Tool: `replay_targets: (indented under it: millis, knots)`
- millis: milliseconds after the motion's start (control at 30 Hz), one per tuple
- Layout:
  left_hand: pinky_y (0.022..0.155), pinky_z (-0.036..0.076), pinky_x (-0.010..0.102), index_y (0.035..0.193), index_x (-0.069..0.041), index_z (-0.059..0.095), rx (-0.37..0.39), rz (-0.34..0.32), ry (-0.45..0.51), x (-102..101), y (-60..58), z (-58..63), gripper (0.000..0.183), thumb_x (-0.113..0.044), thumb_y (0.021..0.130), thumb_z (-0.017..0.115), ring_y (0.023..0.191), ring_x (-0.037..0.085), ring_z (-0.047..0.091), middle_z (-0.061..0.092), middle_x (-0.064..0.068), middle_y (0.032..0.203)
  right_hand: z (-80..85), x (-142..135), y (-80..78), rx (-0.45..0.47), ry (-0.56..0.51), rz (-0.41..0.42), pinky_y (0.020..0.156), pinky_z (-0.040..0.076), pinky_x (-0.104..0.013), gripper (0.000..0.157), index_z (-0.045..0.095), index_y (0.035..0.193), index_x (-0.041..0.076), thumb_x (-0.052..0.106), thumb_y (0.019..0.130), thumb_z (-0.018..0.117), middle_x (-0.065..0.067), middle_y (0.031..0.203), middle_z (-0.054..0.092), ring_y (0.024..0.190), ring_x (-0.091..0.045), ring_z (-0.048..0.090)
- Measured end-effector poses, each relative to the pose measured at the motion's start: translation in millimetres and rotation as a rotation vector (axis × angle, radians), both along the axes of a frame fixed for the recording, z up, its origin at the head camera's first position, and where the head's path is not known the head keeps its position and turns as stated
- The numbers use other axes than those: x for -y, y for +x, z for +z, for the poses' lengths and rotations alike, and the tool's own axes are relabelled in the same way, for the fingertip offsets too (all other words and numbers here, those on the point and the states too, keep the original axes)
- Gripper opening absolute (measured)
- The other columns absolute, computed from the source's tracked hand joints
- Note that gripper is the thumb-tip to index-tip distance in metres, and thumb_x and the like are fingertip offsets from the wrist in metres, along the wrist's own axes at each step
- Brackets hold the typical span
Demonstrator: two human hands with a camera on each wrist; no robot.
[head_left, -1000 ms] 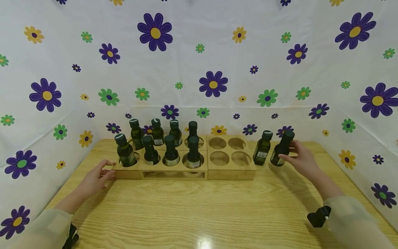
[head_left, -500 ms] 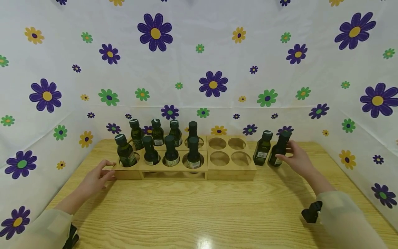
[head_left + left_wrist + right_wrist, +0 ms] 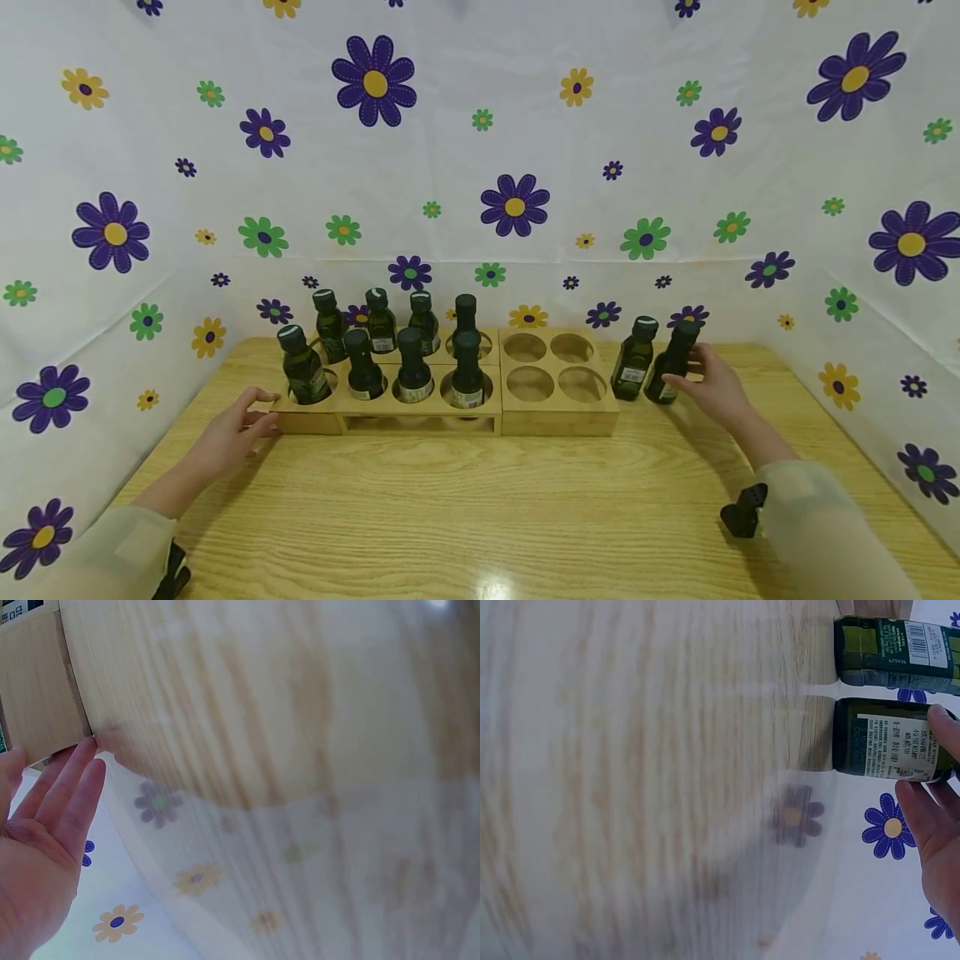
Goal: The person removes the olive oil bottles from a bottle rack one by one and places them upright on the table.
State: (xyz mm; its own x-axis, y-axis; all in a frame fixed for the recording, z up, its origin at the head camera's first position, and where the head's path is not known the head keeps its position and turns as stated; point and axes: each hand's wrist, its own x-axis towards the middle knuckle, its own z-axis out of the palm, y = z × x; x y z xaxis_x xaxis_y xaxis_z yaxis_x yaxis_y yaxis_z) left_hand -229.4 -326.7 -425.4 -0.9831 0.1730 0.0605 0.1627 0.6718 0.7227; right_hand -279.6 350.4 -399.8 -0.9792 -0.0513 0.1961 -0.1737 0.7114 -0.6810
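On the right of the head view, my right hand (image 3: 717, 390) holds a dark green glass bottle (image 3: 669, 367) between thumb and fingers. The bottle stands on the table, and its white label (image 3: 900, 746) shows in the right wrist view. Close to its left stands a second green bottle (image 3: 634, 362) with a barcode label. My left hand (image 3: 227, 440) touches the left end of a wooden bottle rack (image 3: 558, 423), its fingers nearly straight at the corner. Several dark-capped bottles sit in the rack's left holes, such as the front-left bottle (image 3: 303, 371).
The rack's right section has round holes with no bottles, like the front-right hole (image 3: 582, 384). Bare wooden table (image 3: 465, 508) lies in front of the rack. Behind everything hangs a flower-patterned white cloth (image 3: 450, 167), which also flanks both sides.
My right hand has moved slightly left with the bottle, bringing it nearer to the second bottle. My left hand has stayed at the rack's end.
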Motion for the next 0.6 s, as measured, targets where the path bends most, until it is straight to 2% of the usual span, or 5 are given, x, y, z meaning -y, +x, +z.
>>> replay_targets:
  millis: [200, 367, 500, 600]
  knots:
    - [0.064, 0.053, 0.041, 0.129, -0.005, 0.040, 0.000, 0.003, 0.005, 0, 1.2, 0.8, 0.028, -0.022, 0.106, 0.042, 0.101, 0.040, 0.065, 0.062, 0.030, 0.116, 0.6, 2, -1.4, 0.013, -0.011, 0.002, 0.095, 0.038, -0.061, 0.064, 0.031, 0.139, -0.012, 0.022, 0.096, 0.065, -0.039, 0.135, 0.040, 0.121, -0.055, 0.043]
    - [0.064, 0.053, 0.040, 0.128, -0.005, 0.040, -0.009, 0.004, -0.001, -1, 0.6, 1.3, 0.027, -0.021, 0.106, 0.043, 0.100, 0.039, 0.065, 0.062, 0.031, 0.116, 6.0, 5, 6.6, 0.007, -0.048, -0.024, 0.097, 0.034, -0.062, 0.076, 0.020, 0.146, -0.010, 0.028, 0.096, 0.064, -0.039, 0.141, 0.032, 0.127, -0.054, 0.035]
    - [0.064, 0.053, 0.040, 0.128, -0.005, 0.041, -0.005, 0.002, 0.000, -1, 0.7, 2.0, 0.027, -0.020, 0.106, 0.043, 0.100, 0.039, 0.065, 0.062, 0.030, 0.115, 14.5, 7, 17.6, -0.093, -0.101, -0.075, 0.096, 0.032, -0.062, 0.077, 0.017, 0.147, -0.008, 0.026, 0.097, 0.063, -0.036, 0.142, 0.032, 0.127, -0.052, 0.034]
    - [0.064, 0.053, 0.040, 0.128, -0.005, 0.041, -0.007, 0.002, -0.003, -1, 1.1, 2.3, 0.028, -0.021, 0.106, 0.043, 0.099, 0.039, 0.065, 0.064, 0.029, 0.113, 21.4, 10, 24.0, -0.187, -0.122, -0.140, 0.096, 0.037, -0.049, 0.071, 0.022, 0.145, -0.006, 0.024, 0.096, 0.063, -0.029, 0.141, 0.037, 0.125, -0.047, 0.039]
